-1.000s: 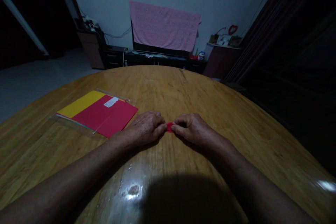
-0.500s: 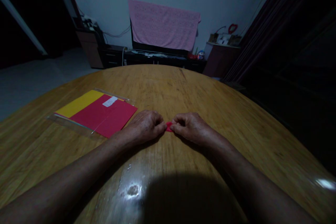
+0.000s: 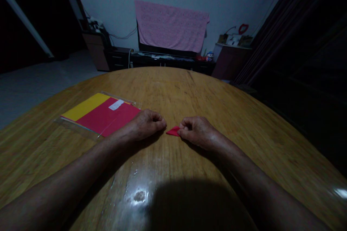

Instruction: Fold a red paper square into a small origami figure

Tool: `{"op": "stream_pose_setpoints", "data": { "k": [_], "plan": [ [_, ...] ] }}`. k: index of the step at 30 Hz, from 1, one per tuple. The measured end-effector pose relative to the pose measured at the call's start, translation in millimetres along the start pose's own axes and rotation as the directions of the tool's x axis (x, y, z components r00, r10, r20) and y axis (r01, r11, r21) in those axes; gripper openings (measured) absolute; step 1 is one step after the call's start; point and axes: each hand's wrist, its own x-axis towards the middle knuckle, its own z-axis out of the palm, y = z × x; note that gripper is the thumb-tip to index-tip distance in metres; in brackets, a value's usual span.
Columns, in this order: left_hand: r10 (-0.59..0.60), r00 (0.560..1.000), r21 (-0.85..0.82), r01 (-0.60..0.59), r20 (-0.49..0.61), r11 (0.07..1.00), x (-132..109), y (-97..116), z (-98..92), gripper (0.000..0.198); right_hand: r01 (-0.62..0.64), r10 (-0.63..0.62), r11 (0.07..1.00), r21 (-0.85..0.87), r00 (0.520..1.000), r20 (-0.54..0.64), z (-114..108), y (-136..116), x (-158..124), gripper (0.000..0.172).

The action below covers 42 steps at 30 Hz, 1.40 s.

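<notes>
A small piece of folded red paper [image 3: 172, 131] lies flat on the wooden table, its point toward my left. My right hand [image 3: 196, 132] rests on the table with its fingertips pressing on the paper's right end. My left hand [image 3: 146, 125] sits a little left of the paper, fingers curled, touching nothing but the tabletop. Just beyond that hand is a clear plastic sleeve [image 3: 99, 115] holding yellow and red paper sheets, with a white label near its top edge.
The round varnished wooden table [image 3: 173, 86] has a glare spot and a shadow near me. Beyond its far edge stand a low TV cabinet [image 3: 162, 61], a screen draped with a pink cloth [image 3: 171, 26], and a side cabinet [image 3: 230, 63] with small items on top.
My left hand has let go of the red paper and moved left. The paper now lies flat on the table, held down by my right hand alone.
</notes>
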Motion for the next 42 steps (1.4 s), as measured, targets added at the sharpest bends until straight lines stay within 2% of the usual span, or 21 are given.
{"op": "stream_pose_setpoints", "data": {
  "k": [5, 8, 12, 15, 20, 26, 32, 37, 42],
  "plan": [
    [-0.023, 0.999, 0.053, 0.021, 0.026, 0.998, -1, 4, 2.0, 0.023, -0.026, 0.027, 1.0, -0.016, 0.999, 0.019, -1, -1, 0, 0.006],
    [-0.021, 1.0, 0.154, 0.02, 0.008, 0.988, -2, 9, 3.8, 0.024, -0.028, 0.028, 0.999, -0.032, 1.0, 0.014, -2, -2, 1, 0.005],
    [0.082, 0.995, 0.34, -0.061, -0.05, 0.939, -4, 14, 5.8, 0.024, -0.01, 0.01, 0.999, -0.034, 1.0, 0.002, -2, -3, 0, 0.006],
    [0.147, 0.988, 0.408, -0.115, -0.048, 0.906, -5, 16, 6.7, 0.024, -0.01, 0.01, 1.0, -0.027, 1.0, 0.005, -2, -3, -1, 0.007],
    [0.159, 0.987, 0.476, -0.123, -0.036, 0.871, -5, 15, 7.2, 0.022, -0.008, 0.008, 1.0, -0.015, 1.0, 0.008, -2, -4, -1, 0.006],
    [0.152, 0.987, 0.502, -0.109, -0.046, 0.858, -5, 16, 8.2, 0.02, 0.006, -0.006, 0.999, 0.046, 1.0, 0.002, 0, 0, -1, 0.008],
    [0.184, 0.983, 0.517, -0.143, -0.027, 0.844, -6, 15, 7.4, 0.02, 0.07, -0.07, 0.997, -0.009, 0.998, -0.004, 0, 4, -1, 0.002],
    [0.235, 0.972, 0.524, -0.186, -0.027, 0.831, -7, 12, 9.9, 0.018, 0.14, -0.141, 0.99, -0.023, 0.989, -0.034, 2, 7, -3, 0.006],
    [0.173, 0.985, 0.529, -0.133, -0.025, 0.838, -12, 17, 14.2, 0.023, 0.165, -0.166, 0.986, -0.017, 0.986, -0.031, 4, 11, -2, 0.014]
  ]
}}
